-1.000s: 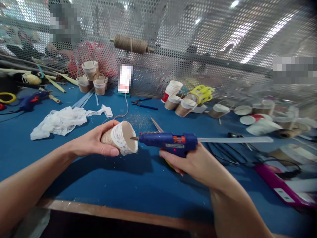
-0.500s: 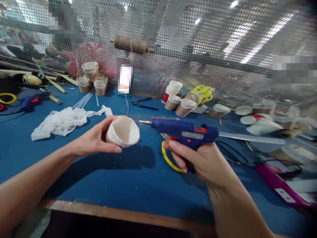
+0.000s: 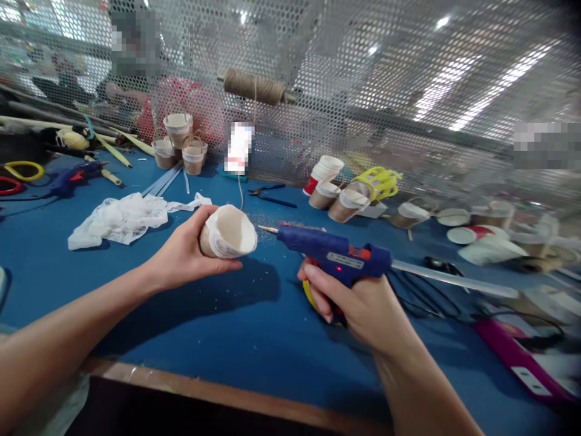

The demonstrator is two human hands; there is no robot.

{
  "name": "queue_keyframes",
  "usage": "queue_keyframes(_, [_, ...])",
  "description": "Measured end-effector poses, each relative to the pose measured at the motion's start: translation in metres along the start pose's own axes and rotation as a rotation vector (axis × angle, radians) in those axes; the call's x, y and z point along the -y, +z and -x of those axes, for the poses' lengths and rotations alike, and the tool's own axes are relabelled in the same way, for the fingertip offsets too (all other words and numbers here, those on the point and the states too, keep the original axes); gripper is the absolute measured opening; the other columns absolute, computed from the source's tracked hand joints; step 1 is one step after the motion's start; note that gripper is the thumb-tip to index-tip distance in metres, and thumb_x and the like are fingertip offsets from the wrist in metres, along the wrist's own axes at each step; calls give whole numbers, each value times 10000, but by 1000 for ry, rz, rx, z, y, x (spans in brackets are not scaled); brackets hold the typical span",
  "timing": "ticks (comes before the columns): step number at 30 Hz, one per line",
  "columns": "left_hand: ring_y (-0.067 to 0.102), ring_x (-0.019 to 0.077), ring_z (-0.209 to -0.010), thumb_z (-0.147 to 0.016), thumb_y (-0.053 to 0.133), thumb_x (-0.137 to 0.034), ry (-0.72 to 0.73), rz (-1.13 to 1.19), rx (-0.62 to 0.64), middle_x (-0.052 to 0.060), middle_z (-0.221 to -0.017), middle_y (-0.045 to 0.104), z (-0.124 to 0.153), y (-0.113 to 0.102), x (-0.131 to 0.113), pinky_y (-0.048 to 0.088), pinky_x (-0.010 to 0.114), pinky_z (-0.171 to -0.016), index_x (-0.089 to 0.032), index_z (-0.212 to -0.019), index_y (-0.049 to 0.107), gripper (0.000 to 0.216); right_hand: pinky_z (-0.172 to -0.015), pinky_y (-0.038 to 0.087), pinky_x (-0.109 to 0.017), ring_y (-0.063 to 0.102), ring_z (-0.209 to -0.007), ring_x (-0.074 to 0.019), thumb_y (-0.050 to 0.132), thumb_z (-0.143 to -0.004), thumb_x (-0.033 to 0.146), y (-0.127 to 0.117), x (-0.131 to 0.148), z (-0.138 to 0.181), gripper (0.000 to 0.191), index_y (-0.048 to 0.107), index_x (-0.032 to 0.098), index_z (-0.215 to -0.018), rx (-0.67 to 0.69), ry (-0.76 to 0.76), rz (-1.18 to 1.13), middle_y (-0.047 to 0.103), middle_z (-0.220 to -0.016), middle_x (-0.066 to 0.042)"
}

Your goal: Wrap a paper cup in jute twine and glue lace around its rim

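My left hand (image 3: 184, 254) is wrapped around a paper cup (image 3: 227, 233) covered in twine and white lace, held on its side with the open mouth turned toward me. My right hand (image 3: 358, 303) grips a blue hot glue gun (image 3: 336, 257) with a red light lit and a clear glue stick (image 3: 454, 280) jutting out behind. The gun's metal nozzle points left at the cup's rim, a short gap away. Both are held above the blue table (image 3: 236, 327).
White lace cloth (image 3: 122, 218) lies at left, a second glue gun (image 3: 68, 178) beyond it. Finished cups (image 3: 179, 145) and more cups (image 3: 336, 197) stand along the mesh screen (image 3: 363, 91), with a twine spool (image 3: 254, 88), pliers (image 3: 272, 195) and a pink object (image 3: 521, 357).
The glue gun's nozzle has drawn back from the cup's rim to the right. My left hand has turned the cup so its mouth faces me more.
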State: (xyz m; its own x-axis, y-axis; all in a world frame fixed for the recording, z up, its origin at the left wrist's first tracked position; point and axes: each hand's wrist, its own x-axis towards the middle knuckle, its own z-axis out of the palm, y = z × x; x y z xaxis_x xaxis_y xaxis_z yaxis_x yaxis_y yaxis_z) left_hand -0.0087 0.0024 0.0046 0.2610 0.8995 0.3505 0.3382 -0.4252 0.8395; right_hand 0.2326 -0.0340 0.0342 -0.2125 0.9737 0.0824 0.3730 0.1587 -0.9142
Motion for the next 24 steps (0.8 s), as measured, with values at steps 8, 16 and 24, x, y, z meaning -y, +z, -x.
queue_keyframes(8, [560,191,-902,-543,792,-289,-16,311,33,46,-985,560,3,15,1,468,331,-816,-183,-1066,373,678,-307,181,-168,279,-302,-27,595,-763,376,21,-3,-6,257,557,147,-654,93,221,-586,387,-369,81])
queue_keyframes(16, [560,211,-916,-537,790,-295,-49,362,45,59,-1001,563,4,17,0,459,380,-841,-174,-1061,394,668,-292,160,-153,255,-301,-20,602,-748,372,23,-5,-7,251,570,146,-646,134,261,-654,377,-367,83])
queue_keyframes(24, [555,210,-930,-552,786,-264,-59,381,69,73,-1031,553,4,16,-2,460,361,-829,-170,-1073,372,673,-303,178,-158,266,-300,-24,592,-760,387,24,-4,-6,263,559,147,-658,154,266,-600,368,-356,88])
